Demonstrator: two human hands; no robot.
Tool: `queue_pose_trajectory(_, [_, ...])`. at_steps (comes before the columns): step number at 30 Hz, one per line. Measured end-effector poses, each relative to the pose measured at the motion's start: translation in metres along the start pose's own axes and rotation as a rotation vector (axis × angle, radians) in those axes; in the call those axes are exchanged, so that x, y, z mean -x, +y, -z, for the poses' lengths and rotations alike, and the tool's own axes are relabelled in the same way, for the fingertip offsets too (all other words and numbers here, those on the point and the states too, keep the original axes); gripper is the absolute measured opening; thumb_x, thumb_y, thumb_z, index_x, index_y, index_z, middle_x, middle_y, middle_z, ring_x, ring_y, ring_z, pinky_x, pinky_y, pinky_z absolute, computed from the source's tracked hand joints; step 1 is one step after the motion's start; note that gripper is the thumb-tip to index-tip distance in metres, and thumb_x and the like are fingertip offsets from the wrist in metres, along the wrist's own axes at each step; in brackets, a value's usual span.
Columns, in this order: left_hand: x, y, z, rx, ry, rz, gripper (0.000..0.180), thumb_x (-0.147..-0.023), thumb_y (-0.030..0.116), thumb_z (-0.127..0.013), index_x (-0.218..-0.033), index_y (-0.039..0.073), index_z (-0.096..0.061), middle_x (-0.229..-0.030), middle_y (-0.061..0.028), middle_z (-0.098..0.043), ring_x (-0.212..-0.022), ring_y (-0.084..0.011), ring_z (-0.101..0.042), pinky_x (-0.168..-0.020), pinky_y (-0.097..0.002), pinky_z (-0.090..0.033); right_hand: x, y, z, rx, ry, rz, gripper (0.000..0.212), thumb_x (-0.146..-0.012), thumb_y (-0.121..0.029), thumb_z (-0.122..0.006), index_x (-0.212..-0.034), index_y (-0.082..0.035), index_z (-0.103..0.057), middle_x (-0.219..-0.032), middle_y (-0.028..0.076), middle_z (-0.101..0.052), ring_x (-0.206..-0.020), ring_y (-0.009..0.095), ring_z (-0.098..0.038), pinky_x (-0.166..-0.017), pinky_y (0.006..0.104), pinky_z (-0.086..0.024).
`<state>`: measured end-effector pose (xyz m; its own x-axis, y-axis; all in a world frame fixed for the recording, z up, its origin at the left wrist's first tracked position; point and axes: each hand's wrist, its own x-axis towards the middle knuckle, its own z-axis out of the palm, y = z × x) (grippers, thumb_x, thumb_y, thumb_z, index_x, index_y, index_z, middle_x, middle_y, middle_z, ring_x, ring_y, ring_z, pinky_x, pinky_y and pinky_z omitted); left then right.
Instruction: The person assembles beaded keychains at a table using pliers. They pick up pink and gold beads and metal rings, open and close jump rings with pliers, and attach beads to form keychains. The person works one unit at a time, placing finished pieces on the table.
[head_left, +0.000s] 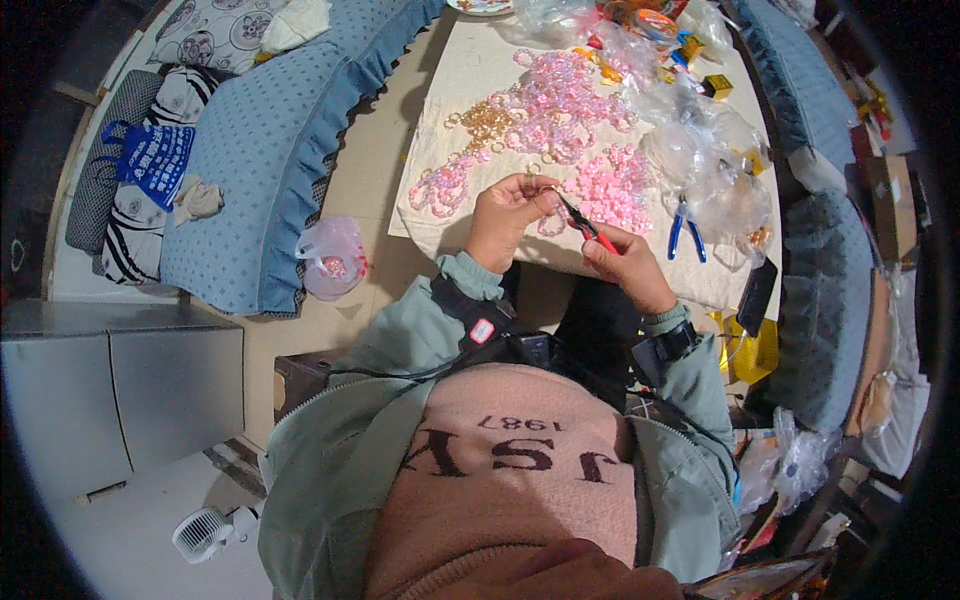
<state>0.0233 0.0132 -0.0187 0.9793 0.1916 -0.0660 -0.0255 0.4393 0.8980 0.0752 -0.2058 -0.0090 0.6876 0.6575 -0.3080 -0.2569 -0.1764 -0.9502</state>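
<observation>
- Red-handled pliers [592, 228] sit just over the near part of the tabletop [420, 222], between the two hands; on a clock centred on them, with 12 straight ahead of the person, their long axis slants from between 10 and 11 to between 4 and 5. The dark nose points between 10 and 11, the handles run back the other way; how far the tips part is too small to tell.
- Right hand [630, 265]: its forearm comes in from 5 o'clock, wrist bent little, fingers closed firmly around the red handles, thumb lying on top.
- Left hand [513, 218]: its forearm rises from 8 o'clock, fingers curled, thumb and forefinger brought together in a pinch at the plier tips, on the upper end of a bead bracelet [551, 226].
- That bracelet, pale pink, hangs just below the pinch, its loop drooping toward 6 o'clock.
- Blue-handled pliers [687, 232] lie at 3, nose toward 12, handles splayed toward 6.
- Pink beads [612, 188] are heaped at 1, near the plier tips.
- Gold-coloured rings of beads [488, 120] lie at 11, well beyond the left hand.
- Pink bracelets [560, 80] form a tangled pile at 12, farther out.
</observation>
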Motion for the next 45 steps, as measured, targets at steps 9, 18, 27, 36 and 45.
queue_pose_trajectory(9, [-0.001, -0.003, 0.001, -0.071, 0.046, -0.068, 0.019, -0.090, 0.004, -0.073, -0.107, -0.003, -0.068, -0.090, -0.0039, -0.069, -0.077, -0.0084, -0.063, -0.070, -0.0210, -0.051, 0.003, -0.006, -0.005, 0.295, 0.106, 0.225, 0.054, -0.089, -0.029, -0.077, -0.134, -0.003, -0.061, -0.110, 0.004, -0.067, -0.094, 0.012, -0.059, -0.085, 0.0250, -0.048])
queue_pose_trajectory(18, [0.002, 0.006, 0.002, -0.299, 0.051, -0.062, 0.014, -0.089, 0.006, -0.074, -0.101, 0.000, -0.073, -0.083, 0.0022, -0.067, -0.071, -0.0026, -0.055, -0.063, -0.0181, -0.045, 0.007, -0.019, -0.004, 0.464, 0.116, 0.261, 0.052, -0.086, -0.024, -0.078, -0.132, -0.003, -0.062, -0.119, 0.015, -0.071, -0.106, 0.018, -0.065, -0.095, 0.0305, -0.049])
queue_pose_trajectory(27, [0.004, -0.003, 0.005, -0.267, 0.019, -0.056, 0.013, -0.090, 0.005, -0.073, -0.102, 0.000, -0.071, -0.087, 0.0010, -0.067, -0.074, -0.0028, -0.056, -0.065, -0.0186, -0.046, 0.008, -0.010, 0.000, 0.306, 0.049, 0.139, 0.050, -0.088, -0.026, -0.077, -0.131, -0.004, -0.064, -0.118, 0.010, -0.071, -0.106, 0.014, -0.061, -0.097, 0.0302, -0.047])
queue_pose_trajectory(36, [0.005, -0.020, 0.005, -0.316, 0.074, -0.100, 0.009, -0.089, 0.002, -0.072, -0.097, 0.001, -0.070, -0.090, -0.0006, -0.069, -0.076, -0.0039, -0.059, -0.066, -0.0197, -0.049, 0.004, 0.003, 0.007, 0.257, 0.033, 0.081, 0.051, -0.088, -0.027, -0.077, -0.131, -0.002, -0.064, -0.118, 0.009, -0.070, -0.107, 0.012, -0.059, -0.098, 0.0294, -0.046])
queue_pose_trajectory(45, [-0.009, -0.050, 0.010, -0.801, 0.017, -0.302, 0.009, -0.083, 0.000, -0.075, -0.091, 0.002, -0.070, -0.095, -0.0067, -0.069, -0.080, -0.0126, -0.065, -0.066, -0.0247, -0.054, 0.004, 0.032, 0.014, 0.652, 0.271, 0.250, 0.048, -0.083, -0.027, -0.079, -0.125, -0.007, -0.067, -0.099, 0.019, -0.071, -0.086, 0.030, -0.070, -0.076, 0.0362, -0.054])
